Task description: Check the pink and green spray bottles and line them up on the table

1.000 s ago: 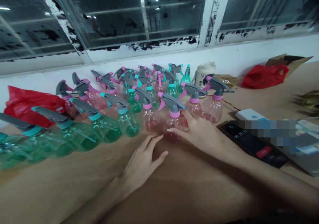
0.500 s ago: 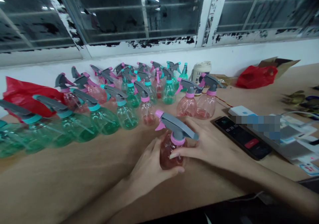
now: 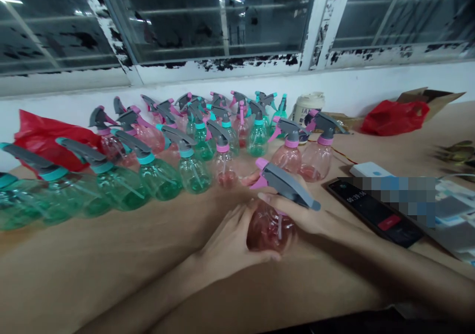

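A pink spray bottle (image 3: 270, 232) with a grey and pink trigger head stands in front of me, its nozzle pointing to the far left. My left hand (image 3: 232, 237) is wrapped round the left side of its body, the thumb low at the front. My right hand (image 3: 297, 213) closes round the neck just under the trigger head, with its fingers partly hidden behind. Two more pink spray bottles, one at the right (image 3: 315, 161) and one beside it (image 3: 287, 156), stand just beyond. A smaller pink-collared bottle (image 3: 225, 168) is behind to the left.
Green spray bottles (image 3: 159, 178) line the left side, with several mixed ones behind. Red plastic bags lie at the left (image 3: 55, 138) and right (image 3: 395, 119). A white tub (image 3: 306, 109) stands by the wall. A phone showing a timer (image 3: 371, 210) lies at right.
My right hand has gone up from the bottle's body to the neck below the trigger head. My left hand keeps its hold on the body. The view has shifted slightly.
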Tool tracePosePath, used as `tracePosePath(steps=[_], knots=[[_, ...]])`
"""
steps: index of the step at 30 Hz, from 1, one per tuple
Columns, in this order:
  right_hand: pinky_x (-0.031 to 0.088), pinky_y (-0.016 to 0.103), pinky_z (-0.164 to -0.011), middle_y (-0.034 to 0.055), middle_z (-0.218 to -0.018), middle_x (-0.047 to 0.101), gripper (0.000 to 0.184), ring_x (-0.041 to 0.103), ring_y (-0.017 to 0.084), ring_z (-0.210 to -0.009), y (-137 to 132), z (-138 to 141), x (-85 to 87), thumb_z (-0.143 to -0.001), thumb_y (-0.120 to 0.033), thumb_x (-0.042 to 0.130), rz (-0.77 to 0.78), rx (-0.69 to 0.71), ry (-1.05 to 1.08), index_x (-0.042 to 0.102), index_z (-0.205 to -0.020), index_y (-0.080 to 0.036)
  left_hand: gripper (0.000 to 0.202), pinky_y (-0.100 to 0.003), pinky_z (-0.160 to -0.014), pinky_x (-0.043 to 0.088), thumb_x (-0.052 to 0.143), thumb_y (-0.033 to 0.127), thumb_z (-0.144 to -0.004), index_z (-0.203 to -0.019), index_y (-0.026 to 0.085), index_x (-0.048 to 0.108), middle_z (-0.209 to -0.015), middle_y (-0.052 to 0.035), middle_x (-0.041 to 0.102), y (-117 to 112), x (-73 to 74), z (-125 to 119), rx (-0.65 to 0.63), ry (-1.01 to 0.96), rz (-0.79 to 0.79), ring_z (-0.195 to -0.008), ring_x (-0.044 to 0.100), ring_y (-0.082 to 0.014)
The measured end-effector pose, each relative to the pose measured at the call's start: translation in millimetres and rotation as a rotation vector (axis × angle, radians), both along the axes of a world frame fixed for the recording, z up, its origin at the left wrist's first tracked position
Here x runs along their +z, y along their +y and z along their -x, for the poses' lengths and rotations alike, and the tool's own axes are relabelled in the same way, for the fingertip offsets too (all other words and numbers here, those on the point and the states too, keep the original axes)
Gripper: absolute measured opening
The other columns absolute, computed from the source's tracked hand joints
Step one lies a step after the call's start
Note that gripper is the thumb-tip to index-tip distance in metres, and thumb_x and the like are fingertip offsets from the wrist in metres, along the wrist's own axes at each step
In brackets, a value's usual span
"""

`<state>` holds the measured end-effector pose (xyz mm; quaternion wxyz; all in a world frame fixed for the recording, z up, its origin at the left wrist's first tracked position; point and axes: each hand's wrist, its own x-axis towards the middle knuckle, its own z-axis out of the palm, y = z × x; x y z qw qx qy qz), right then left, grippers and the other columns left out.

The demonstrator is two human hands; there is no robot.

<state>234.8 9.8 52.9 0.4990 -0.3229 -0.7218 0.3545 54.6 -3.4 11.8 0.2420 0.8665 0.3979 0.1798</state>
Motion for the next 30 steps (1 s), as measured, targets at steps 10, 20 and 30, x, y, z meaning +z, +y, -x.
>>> tracePosePath(steps=[10,20,30], knots=[[0.053,0.035,-0.081,0.0038,-0.094,0.069,0.018,0.066,0.020,-0.089,16,2,2.4,-0.082,-0.040,0.063,-0.008,0.011,0.033,0.064,-0.090,-0.024,0.103,-0.052,-0.113,0.018,0.062,0.066,-0.074,-0.148,0.011,0.014,-0.153,-0.0195,0.021,10,-24.6,22,-0.033,0.314,-0.133,-0.141,0.016,-0.0341],[0.047,0.029,-0.059,-0.0006,-0.066,0.062,0.033,0.061,0.014,-0.063,19,5,-1.5,-0.089,-0.048,0.052,-0.062,-0.137,-0.108,0.060,-0.070,-0.021,0.098,-0.050,-0.114,0.019,0.063,0.059,-0.076,-0.148,0.012,0.015,-0.153,-0.0172,0.023,10,-22.5,20,-0.047,0.340,-0.163,-0.141,0.019,-0.0315],[0.052,0.032,-0.084,0.0019,-0.098,0.071,0.020,0.067,0.018,-0.092,19,9,-4.6,-0.085,-0.041,0.060,-0.057,-0.098,0.018,0.064,-0.094,-0.023,0.085,-0.050,-0.113,0.021,0.059,0.058,-0.081,-0.144,0.012,0.025,-0.151,-0.0183,0.030,10,-23.8,21,-0.032,0.310,-0.182,-0.139,0.026,-0.0321]])
